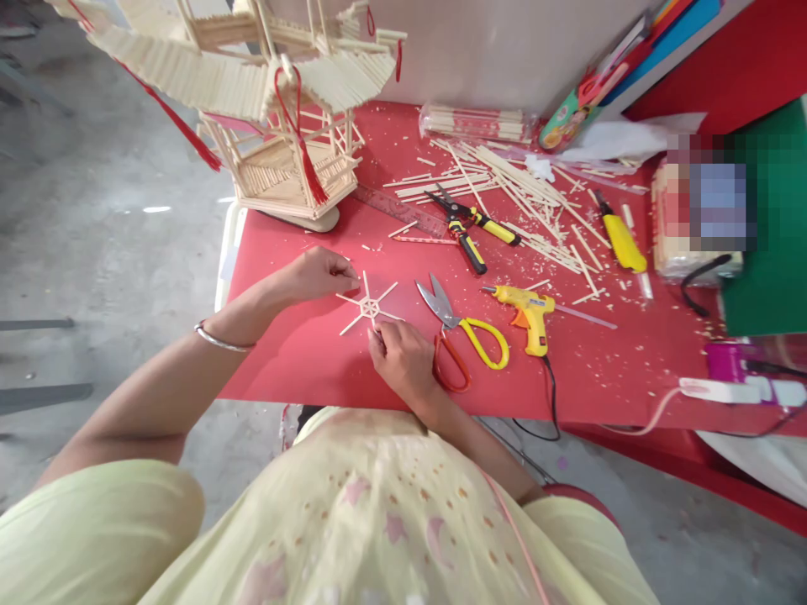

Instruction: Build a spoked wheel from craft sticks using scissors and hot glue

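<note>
A small six-spoked star frame of thin wooden sticks (369,308) lies on the red tabletop between my hands. My right hand (405,360) is closed, its fingertips pinching the lower spoke. Just left of the frame's upper spokes is my left hand (323,274), its thumb and fingers drawn together; whatever they hold, if anything, is too small to make out. Scissors with one red and one yellow handle (449,319) lie open to the right of my right hand. Beyond them rests a yellow hot glue gun (528,314) with a glue stick in its back.
A tiered pavilion model of sticks with red tassels (296,172) stands at the back left. Yellow-black pliers (470,223), a ruler (403,210), loose sticks (517,185) and a yellow utility knife (621,239) lie behind. The glue gun's cord (553,395) hangs over the front edge.
</note>
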`<state>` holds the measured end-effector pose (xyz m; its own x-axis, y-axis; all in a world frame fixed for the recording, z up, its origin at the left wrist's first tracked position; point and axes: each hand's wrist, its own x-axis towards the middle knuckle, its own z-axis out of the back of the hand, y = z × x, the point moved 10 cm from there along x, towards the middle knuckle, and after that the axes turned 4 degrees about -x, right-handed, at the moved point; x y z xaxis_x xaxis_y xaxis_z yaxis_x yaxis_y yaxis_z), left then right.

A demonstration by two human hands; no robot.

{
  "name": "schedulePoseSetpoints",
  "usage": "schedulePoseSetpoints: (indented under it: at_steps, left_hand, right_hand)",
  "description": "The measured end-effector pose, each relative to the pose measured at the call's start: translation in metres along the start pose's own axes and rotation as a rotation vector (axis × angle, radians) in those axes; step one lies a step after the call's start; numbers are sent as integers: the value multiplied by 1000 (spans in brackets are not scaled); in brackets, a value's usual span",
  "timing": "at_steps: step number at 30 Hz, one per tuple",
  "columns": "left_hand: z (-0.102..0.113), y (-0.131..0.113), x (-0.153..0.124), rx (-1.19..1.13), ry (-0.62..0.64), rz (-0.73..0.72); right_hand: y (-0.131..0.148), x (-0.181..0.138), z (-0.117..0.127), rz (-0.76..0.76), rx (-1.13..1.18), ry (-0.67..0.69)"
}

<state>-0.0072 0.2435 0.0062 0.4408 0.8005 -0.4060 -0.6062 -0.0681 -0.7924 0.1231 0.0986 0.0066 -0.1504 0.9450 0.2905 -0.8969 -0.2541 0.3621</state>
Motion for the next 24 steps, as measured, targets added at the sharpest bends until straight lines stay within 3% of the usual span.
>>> schedulePoseSetpoints:
  at_steps: [4, 9, 17, 24]
  left_hand:
    - [16, -8, -18, -28, -133, -5]
    - [20, -8, -41, -60, -272, -19]
    - [29, 6, -59, 34, -444, -81]
    - [35, 30, -64, 88, -588, -52]
  right_hand:
    - [0, -1, 1, 1, -2, -40]
    - [1, -4, 11, 14, 21, -81]
    - [5, -14, 60, 49, 26, -115]
    - [-27, -19, 90, -76, -11, -116]
